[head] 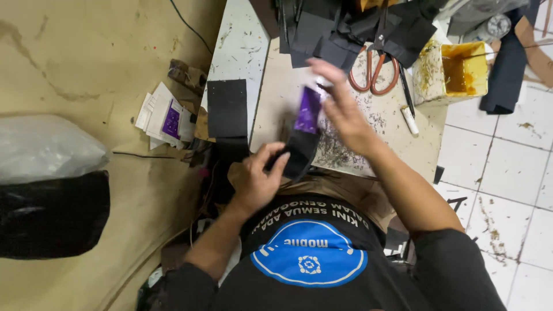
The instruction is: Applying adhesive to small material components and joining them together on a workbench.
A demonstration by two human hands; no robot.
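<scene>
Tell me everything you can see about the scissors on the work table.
The scissors have orange-red loop handles and dark blades. They lie flat on the pale, stained work table, handles toward the person, blades pointing away and partly among black material pieces. No hand touches them; the right hand is nearest. A yellow glue tub stands beside them.

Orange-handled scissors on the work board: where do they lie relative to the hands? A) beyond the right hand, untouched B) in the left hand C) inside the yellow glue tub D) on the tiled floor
A: the orange-handled scissors lie on the beige work board past the right hand, and neither it nor the left hand touches them.
</scene>
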